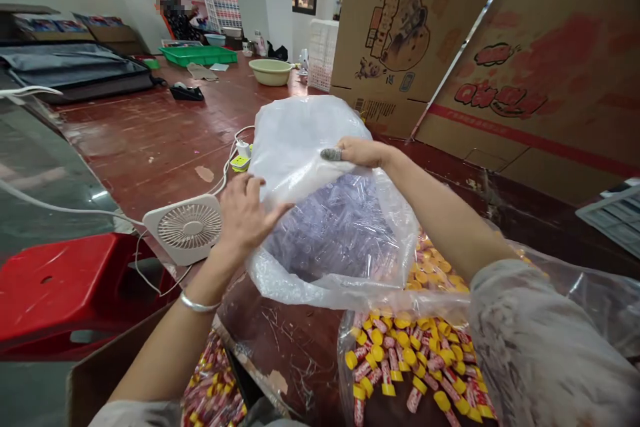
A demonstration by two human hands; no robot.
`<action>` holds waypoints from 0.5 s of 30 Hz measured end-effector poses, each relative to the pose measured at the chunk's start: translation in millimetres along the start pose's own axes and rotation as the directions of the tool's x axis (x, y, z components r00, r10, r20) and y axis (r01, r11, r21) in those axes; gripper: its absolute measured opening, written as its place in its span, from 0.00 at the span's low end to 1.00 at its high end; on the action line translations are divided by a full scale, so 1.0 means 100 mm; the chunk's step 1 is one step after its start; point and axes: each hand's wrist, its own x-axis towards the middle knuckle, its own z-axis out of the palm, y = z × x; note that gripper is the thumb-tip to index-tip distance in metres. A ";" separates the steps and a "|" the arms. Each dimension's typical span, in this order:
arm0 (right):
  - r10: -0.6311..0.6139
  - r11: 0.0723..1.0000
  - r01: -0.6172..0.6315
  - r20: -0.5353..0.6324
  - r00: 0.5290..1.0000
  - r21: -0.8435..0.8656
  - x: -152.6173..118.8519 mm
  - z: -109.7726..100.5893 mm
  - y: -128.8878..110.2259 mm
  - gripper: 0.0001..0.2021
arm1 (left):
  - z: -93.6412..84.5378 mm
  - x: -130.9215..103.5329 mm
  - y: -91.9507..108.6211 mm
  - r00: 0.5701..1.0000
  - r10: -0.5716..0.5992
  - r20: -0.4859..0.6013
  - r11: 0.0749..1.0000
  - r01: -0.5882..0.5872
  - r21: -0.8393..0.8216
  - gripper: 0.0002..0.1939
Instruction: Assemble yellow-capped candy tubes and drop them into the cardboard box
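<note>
A large translucent plastic bag (305, 127) lies on the red-brown table, its mouth facing me and its rim rolled outward. Inside it are many small clear plastic pieces (335, 233). My right hand (357, 152) grips the bag's upper edge, a grey cover on its thumb. At the bag's left edge is my left hand (247, 210), its fingers apart and nothing held in it; a silver bangle circles that wrist. Nearer to me on the right, small tubes with yellow caps and red-and-white wrapping (410, 360) lie in and around another clear bag.
A white fan (187, 227) with cables stands left of the bag, above a red stool (55, 287). Large cardboard boxes (400, 27) stand at the right. Farther back are a yellow basin (270, 71), a green tray (197, 55) and a seated person (180, 17).
</note>
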 end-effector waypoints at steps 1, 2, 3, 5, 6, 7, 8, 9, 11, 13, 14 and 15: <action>0.005 0.996 -0.009 0.051 0.999 0.088 0.04 -0.07 -0.01 0.31 | 0.06 -0.01 0.06 0.996 0.084 -0.003 0.990 -0.083 0.115 0.34; -0.004 0.989 -0.008 0.081 0.997 0.146 0.06 -0.14 -0.04 0.32 | 0.12 -0.02 0.10 0.985 0.172 0.020 0.952 -0.171 0.254 0.34; -0.021 0.985 0.007 0.079 0.997 0.173 0.07 -0.19 -0.07 0.33 | 0.19 -0.01 0.13 0.970 0.233 0.068 0.892 -0.241 0.381 0.30; -0.058 0.992 0.062 -0.033 0.998 0.110 0.01 -0.23 -0.15 0.32 | 0.28 0.04 0.12 0.963 0.220 0.155 0.818 -0.269 0.509 0.16; -0.079 0.996 0.082 -0.144 0.986 0.018 -0.07 -0.22 -0.20 0.30 | 0.30 0.08 0.09 0.971 0.170 0.167 0.831 -0.232 0.505 0.13; -0.112 0.991 0.089 -0.267 0.957 -0.098 -0.20 -0.17 -0.27 0.28 | 0.30 0.13 0.04 0.981 0.109 0.159 0.870 -0.171 0.462 0.15; -0.156 0.971 0.075 -0.368 0.917 -0.225 -0.36 -0.07 -0.34 0.26 | 0.28 0.18 -0.02 0.989 0.038 0.140 0.922 -0.089 0.376 0.17; -0.208 0.941 0.058 -0.432 0.878 -0.334 -0.55 0.09 -0.41 0.26 | 0.25 0.23 -0.08 0.992 -0.043 0.122 0.968 0.012 0.249 0.20; -0.252 0.900 0.108 -0.303 0.919 -0.423 -0.97 0.57 -0.52 0.25 | 0.19 0.35 -0.15 0.964 -0.234 0.128 0.966 0.246 -0.083 0.22; -0.149 0.864 0.194 0.132 0.980 -0.465 -1.33 1.17 -0.55 0.25 | 0.19 0.48 -0.11 0.908 -0.379 0.179 0.822 0.419 -0.386 0.19; -0.078 0.829 0.201 0.248 0.966 -0.522 -1.46 1.47 -0.54 0.28 | 0.22 0.56 -0.04 0.889 -0.411 0.201 0.741 0.454 -0.495 0.16; -0.022 0.792 0.180 0.267 0.964 -0.584 -1.54 1.73 -0.52 0.32 | 0.27 0.64 0.07 0.883 -0.418 0.212 0.677 0.458 -0.576 0.14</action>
